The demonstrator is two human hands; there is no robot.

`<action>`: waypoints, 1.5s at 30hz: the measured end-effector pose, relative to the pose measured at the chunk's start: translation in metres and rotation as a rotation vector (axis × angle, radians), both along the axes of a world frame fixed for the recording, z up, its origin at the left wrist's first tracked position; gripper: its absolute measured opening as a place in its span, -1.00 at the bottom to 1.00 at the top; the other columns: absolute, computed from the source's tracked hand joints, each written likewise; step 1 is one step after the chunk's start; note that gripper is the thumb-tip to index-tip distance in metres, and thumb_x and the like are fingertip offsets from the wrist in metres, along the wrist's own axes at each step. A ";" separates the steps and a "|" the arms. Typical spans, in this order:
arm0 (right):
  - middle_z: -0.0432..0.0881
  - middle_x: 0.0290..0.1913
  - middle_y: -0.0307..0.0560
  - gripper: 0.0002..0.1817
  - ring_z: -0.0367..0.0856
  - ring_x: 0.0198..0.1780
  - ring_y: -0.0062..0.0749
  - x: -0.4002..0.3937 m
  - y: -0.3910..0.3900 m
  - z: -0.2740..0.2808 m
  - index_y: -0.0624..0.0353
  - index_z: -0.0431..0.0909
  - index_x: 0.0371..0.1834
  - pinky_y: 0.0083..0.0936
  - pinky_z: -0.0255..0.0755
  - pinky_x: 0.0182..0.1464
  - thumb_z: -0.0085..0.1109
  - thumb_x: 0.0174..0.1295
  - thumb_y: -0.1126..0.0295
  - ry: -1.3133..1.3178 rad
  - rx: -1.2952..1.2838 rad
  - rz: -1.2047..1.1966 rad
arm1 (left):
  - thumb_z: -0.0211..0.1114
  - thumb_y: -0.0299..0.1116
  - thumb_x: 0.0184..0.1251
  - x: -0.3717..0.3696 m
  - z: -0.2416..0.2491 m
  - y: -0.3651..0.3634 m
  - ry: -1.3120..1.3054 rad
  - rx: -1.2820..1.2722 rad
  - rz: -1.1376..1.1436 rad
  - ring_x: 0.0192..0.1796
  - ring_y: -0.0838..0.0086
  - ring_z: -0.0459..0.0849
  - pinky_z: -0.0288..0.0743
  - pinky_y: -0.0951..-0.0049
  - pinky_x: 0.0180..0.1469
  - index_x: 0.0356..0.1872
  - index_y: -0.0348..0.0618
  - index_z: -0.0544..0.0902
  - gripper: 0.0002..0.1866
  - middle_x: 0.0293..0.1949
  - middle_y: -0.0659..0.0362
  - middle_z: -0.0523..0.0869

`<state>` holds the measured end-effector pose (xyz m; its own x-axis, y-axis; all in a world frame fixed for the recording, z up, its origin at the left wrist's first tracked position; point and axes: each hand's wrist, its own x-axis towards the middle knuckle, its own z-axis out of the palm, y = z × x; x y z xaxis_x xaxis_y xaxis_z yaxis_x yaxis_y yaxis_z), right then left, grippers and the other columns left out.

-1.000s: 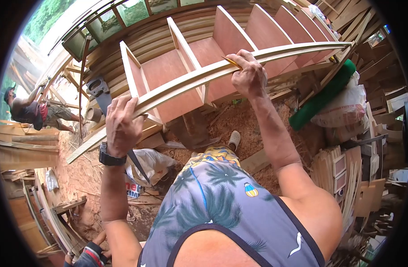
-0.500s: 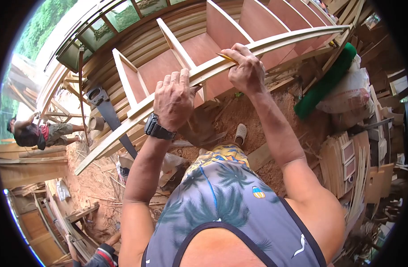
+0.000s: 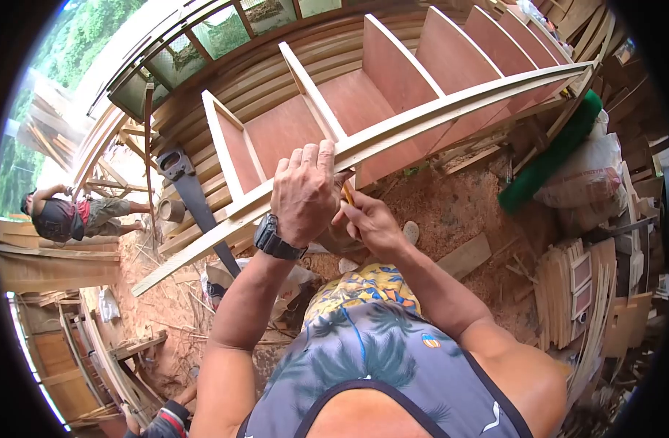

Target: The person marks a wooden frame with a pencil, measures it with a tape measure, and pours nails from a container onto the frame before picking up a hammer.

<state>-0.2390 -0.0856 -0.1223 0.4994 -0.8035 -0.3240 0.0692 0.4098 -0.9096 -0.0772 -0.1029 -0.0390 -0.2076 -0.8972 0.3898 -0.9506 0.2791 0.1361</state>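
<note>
My left hand [image 3: 305,191] is wrapped over a long, pale wooden strip [image 3: 422,131], its fingers curled across the top edge. The strip runs along the front of a frame with upright dividers [image 3: 404,62] and reddish plywood panels [image 3: 287,142]. Just below the strip, my right hand [image 3: 372,223] pinches a yellow pencil [image 3: 347,193]. The pencil's tip points up toward the strip's underside, close beside my left hand. A divider's lower end stands near the tip.
A handsaw [image 3: 195,201] lies left of the frame. At the left, another person [image 3: 71,213] stands bent over; a second person's sleeve [image 3: 170,422] shows at lower left. To the right are a green roll [image 3: 553,153], a plastic sack [image 3: 582,175] and stacked thin boards [image 3: 557,292].
My right hand has moved down and left with the pencil, from on top of the strip to below it beside my left hand. The whole view has shifted slightly.
</note>
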 end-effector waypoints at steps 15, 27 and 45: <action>0.65 -0.31 -0.35 -0.74 0.39 -0.49 -0.82 0.023 -0.001 -0.044 0.21 0.62 0.18 -0.79 0.28 -0.49 0.16 0.57 0.34 -0.388 -0.026 -0.259 | 0.37 -0.13 0.34 0.000 -0.003 -0.003 -0.014 -0.019 -0.034 -0.05 0.12 0.67 0.50 0.14 -0.06 0.18 -0.29 0.56 -0.48 -0.12 0.01 0.67; 0.66 -0.25 -0.35 -0.81 0.46 -0.31 -0.78 0.040 -0.009 -0.044 0.23 0.64 0.09 -0.76 0.40 -0.23 0.15 0.56 0.41 -0.541 -0.006 -0.240 | 0.38 -0.13 0.38 -0.006 0.003 -0.002 -0.022 0.037 -0.007 -0.03 0.07 0.67 0.51 0.10 -0.02 0.17 -0.26 0.54 -0.51 -0.11 0.00 0.68; 0.67 -0.20 -0.34 -0.73 0.52 -0.21 -0.72 0.056 -0.015 -0.059 0.20 0.66 0.22 -0.72 0.45 -0.08 0.17 0.54 0.42 -0.552 -0.121 -0.321 | 0.39 -0.19 0.35 -0.006 -0.001 -0.004 -0.035 0.003 -0.013 -0.05 0.06 0.65 0.51 0.11 0.01 0.15 -0.25 0.54 -0.53 -0.13 0.00 0.66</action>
